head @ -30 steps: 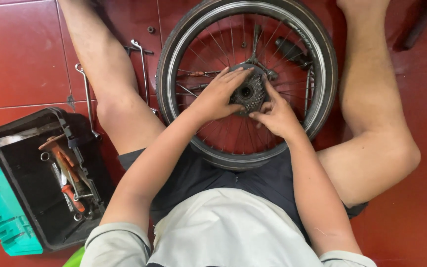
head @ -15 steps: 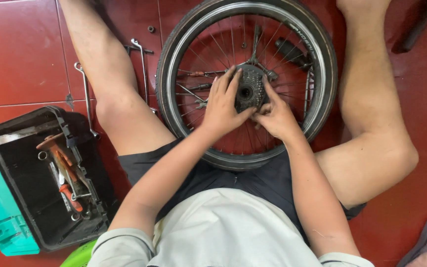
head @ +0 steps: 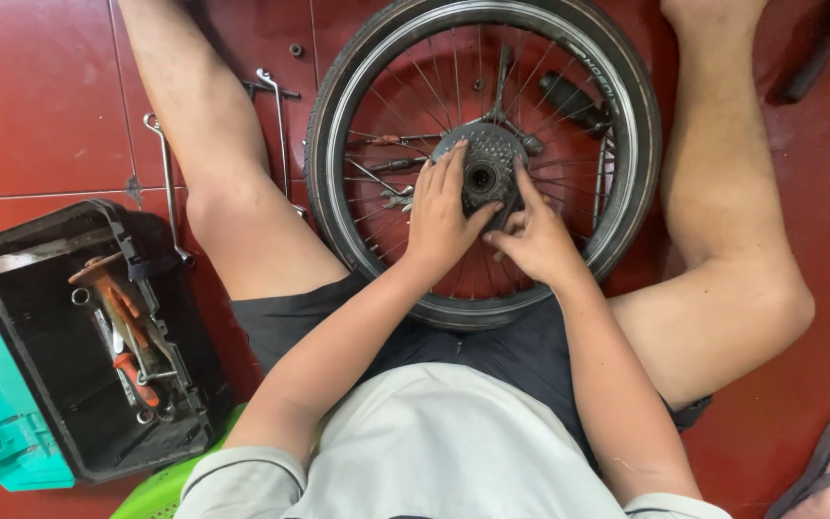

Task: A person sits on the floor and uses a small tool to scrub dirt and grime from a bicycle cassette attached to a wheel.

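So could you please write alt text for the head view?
Both hands, left and right, grip the sprocket cluster at the hub of a bicycle wheel lying on red floor tiles between the person's legs. An open toolbox sits at left.

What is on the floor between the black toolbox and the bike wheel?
In the head view, the person's bare leg and two metal wrenches lie between the toolbox and the wheel.

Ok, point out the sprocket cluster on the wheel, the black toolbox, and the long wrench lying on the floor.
sprocket cluster (head: 485, 165), head view, on its toothed top face just above the centre hole.
black toolbox (head: 26, 332), head view, on the bare inside floor.
long wrench (head: 167, 183), head view, on the middle of its shaft.
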